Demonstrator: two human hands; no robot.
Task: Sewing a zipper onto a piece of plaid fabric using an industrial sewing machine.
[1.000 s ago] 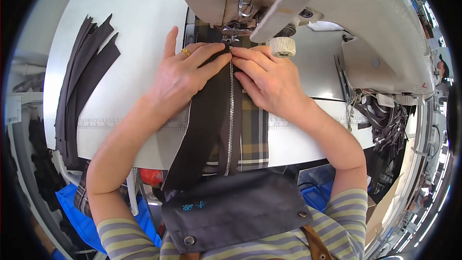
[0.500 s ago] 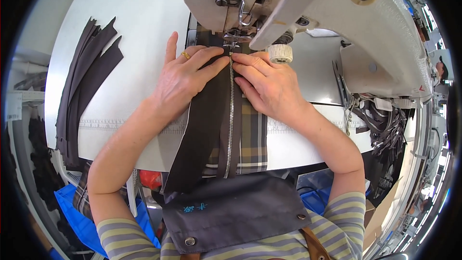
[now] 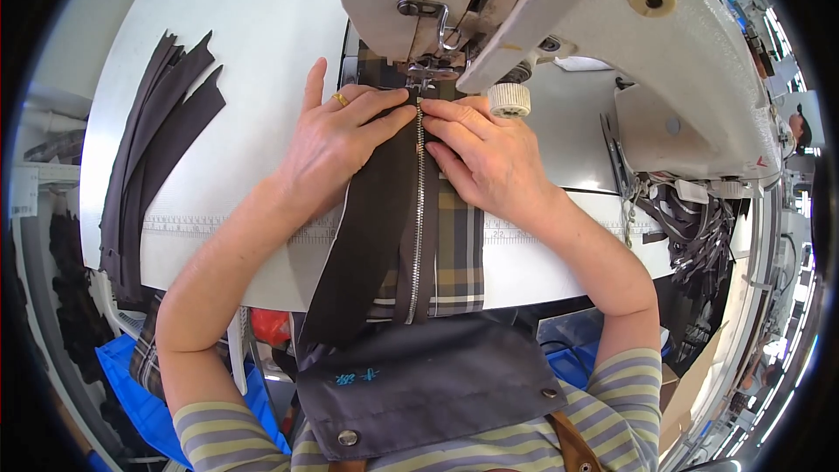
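A zipper (image 3: 419, 210) with silver metal teeth runs lengthwise toward me from the presser foot (image 3: 423, 79) of a sewing machine. Under it lies plaid fabric (image 3: 461, 249) in olive, black and white. A wide dark fabric strip (image 3: 365, 236) lies along the zipper's left side. My left hand (image 3: 336, 135), with a ring on one finger, grips the strip with index finger and thumb close in front of the foot; another finger sticks up. Fingertips of my right hand (image 3: 494, 153) are closed on the zipper's upper end from the right. The fabric under the fingertips is hidden.
The sewing machine head (image 3: 559, 17) overhangs both hands. Dark cut strips (image 3: 157, 149) lie at the table's left. On the right are scissors (image 3: 618, 153) and a bundle of dark zipper pieces (image 3: 695, 223). A measuring scale (image 3: 205, 225) runs along the white table's front.
Both hands keep almost the same place and hold. The wide dark strip has shifted slightly to the right, covering more of the zipper's left tape. The view has shifted slightly.
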